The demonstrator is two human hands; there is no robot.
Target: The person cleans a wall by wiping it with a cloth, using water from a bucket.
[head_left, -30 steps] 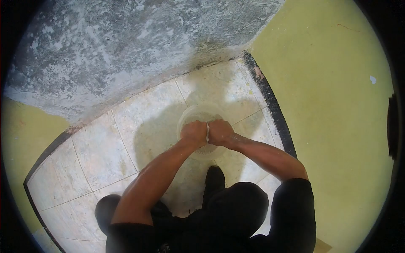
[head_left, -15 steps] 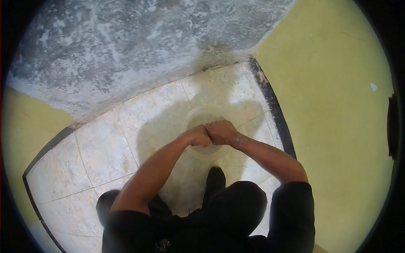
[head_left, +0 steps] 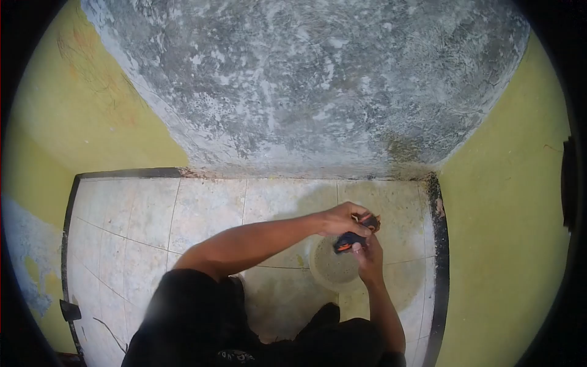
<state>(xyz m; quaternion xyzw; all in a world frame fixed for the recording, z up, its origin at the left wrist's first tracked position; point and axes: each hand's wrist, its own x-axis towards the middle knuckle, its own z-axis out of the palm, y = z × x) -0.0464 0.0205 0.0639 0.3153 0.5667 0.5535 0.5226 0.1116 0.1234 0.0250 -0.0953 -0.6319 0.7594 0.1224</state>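
My left hand (head_left: 339, 220) reaches across from the left, its fingers closed on the upper part of a crumpled black-and-orange cloth (head_left: 350, 243). Lower down, my right hand (head_left: 369, 258) pinches the same piece from the right, thumb uppermost. The cloth is bunched between both hands, so its full shape is hidden. Just beneath them, a pale round tub (head_left: 317, 273) stands on the floor, with cloudy, bubbly liquid in it. The hands are over its upper right side.
Light tiles (head_left: 208, 214) cover the floor, bordered by black skirting (head_left: 441, 263). A patchy grey wall (head_left: 293, 92) rises ahead, with a yellow-green wall (head_left: 501, 202) close on the right. A small black object (head_left: 70, 311) lies at the left edge.
The view has turned, showing more of the grey wall. My fists, pressed together over the tub before, have shifted apart, and the black-and-orange cloth now shows between them.
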